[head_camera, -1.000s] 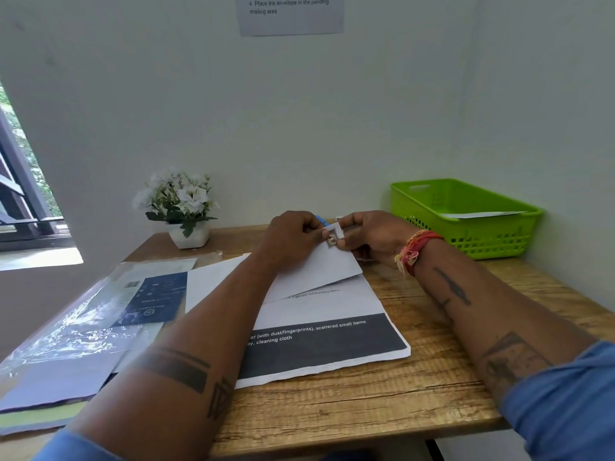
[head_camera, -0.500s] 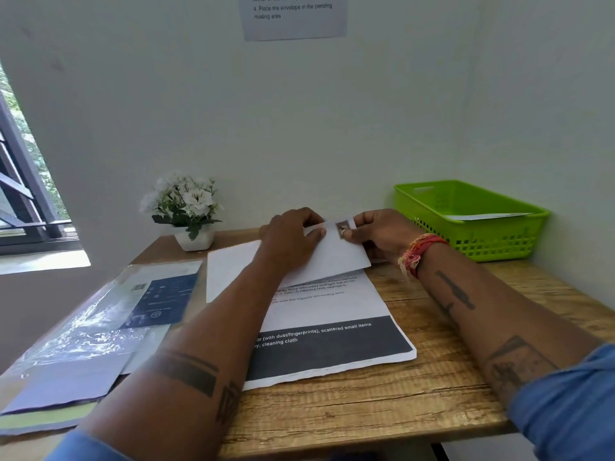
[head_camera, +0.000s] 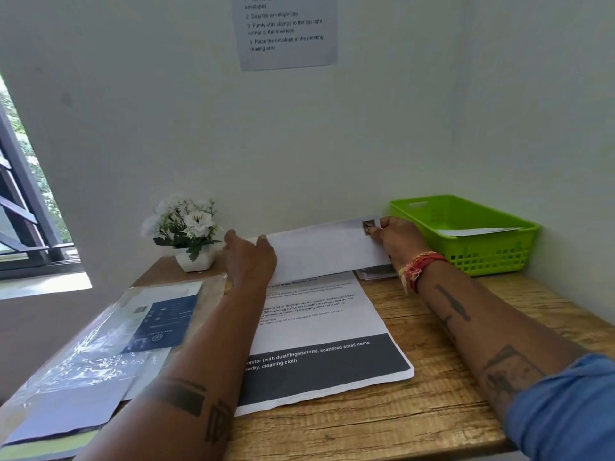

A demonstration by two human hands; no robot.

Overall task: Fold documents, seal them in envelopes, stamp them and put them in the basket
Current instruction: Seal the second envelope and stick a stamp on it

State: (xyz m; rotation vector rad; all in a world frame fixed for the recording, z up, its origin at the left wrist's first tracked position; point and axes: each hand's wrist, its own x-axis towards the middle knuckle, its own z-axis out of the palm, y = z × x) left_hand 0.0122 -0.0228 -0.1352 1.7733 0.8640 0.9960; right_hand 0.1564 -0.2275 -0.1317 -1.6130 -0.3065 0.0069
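Note:
A white envelope [head_camera: 322,249] is lifted off the table and tilted, with a small stamp [head_camera: 367,225] at its top right corner. My right hand [head_camera: 396,242] grips the envelope's right end, its thumb beside the stamp. My left hand [head_camera: 250,261] holds the envelope's left end. A stack of printed documents [head_camera: 326,341] lies flat on the wooden table [head_camera: 442,404] under the envelope. The green basket [head_camera: 466,234] stands at the back right with a white envelope [head_camera: 479,231] inside it.
A white pot of white flowers [head_camera: 186,231] stands at the back left. A clear plastic sleeve with papers [head_camera: 96,357] covers the table's left side. Small papers [head_camera: 376,272] lie under my right wrist. An instruction sheet [head_camera: 286,28] hangs on the wall.
Both hands have raised the envelope from the documents and carried it back and right, toward the basket. My left hand slid from the envelope's top to its left end.

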